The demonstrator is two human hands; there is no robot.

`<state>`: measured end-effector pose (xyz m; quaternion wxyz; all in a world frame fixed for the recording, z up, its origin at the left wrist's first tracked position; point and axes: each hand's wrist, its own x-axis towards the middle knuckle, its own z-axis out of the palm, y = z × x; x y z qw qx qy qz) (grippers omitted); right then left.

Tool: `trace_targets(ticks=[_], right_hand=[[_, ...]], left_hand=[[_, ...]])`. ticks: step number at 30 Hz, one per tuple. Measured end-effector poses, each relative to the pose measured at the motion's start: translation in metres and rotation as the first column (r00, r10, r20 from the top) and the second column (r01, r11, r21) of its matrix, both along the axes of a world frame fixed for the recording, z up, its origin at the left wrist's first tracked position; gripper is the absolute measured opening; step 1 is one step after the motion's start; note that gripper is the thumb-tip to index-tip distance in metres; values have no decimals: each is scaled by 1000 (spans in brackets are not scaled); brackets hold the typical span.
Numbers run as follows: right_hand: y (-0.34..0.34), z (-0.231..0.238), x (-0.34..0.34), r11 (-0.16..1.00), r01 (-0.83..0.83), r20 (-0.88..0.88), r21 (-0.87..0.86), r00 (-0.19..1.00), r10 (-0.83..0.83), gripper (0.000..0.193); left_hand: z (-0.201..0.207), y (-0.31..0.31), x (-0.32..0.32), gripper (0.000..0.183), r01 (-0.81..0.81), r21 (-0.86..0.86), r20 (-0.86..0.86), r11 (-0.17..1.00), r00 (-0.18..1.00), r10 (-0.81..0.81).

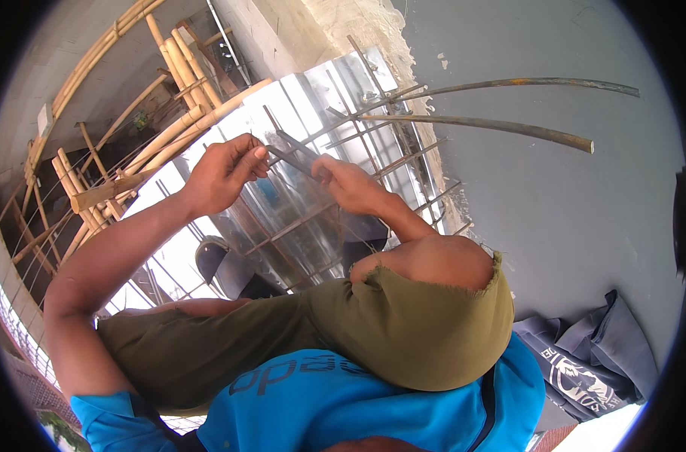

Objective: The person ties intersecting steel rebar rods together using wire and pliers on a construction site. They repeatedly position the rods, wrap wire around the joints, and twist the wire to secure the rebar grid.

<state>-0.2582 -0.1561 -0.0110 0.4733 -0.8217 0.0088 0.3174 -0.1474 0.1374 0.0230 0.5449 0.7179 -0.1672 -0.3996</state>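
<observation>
My left hand is raised over the mesh, thumb and fingers closed in a pinch. What it pinches, if anything, is too small to make out. Close beside it, my right hand grips dark metal pincers, whose two long arms reach up toward the left fingertips. Below both hands lies a grid of steel reinforcing bars over shiny corrugated metal sheets. The jaws of the pincers cannot be told apart from their handles.
Two long rusty bars stick out to the right past a grey wall. Bamboo scaffolding stands at the left beyond the sheet's edge. My dark boots rest on the grid. A dark printed cloth lies at the lower right.
</observation>
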Motion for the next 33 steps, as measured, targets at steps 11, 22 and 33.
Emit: trace_targets(ticks=[11, 22, 33], right_hand=[[-2, 23, -15, 967, 234, 220, 98, 943, -251, 55], [-66, 21, -36, 250, 724, -230, 643, 494, -838, 44], [-134, 28, 28, 438, 745, 345, 502, 292, -892, 31]], left_hand=[[-8, -57, 18, 36, -373, -69, -391, 925, 863, 319], [32, -121, 24, 57, 342, 199, 105, 918, 924, -367], [99, -208, 59, 20, 480, -31, 824, 877, 509, -250]])
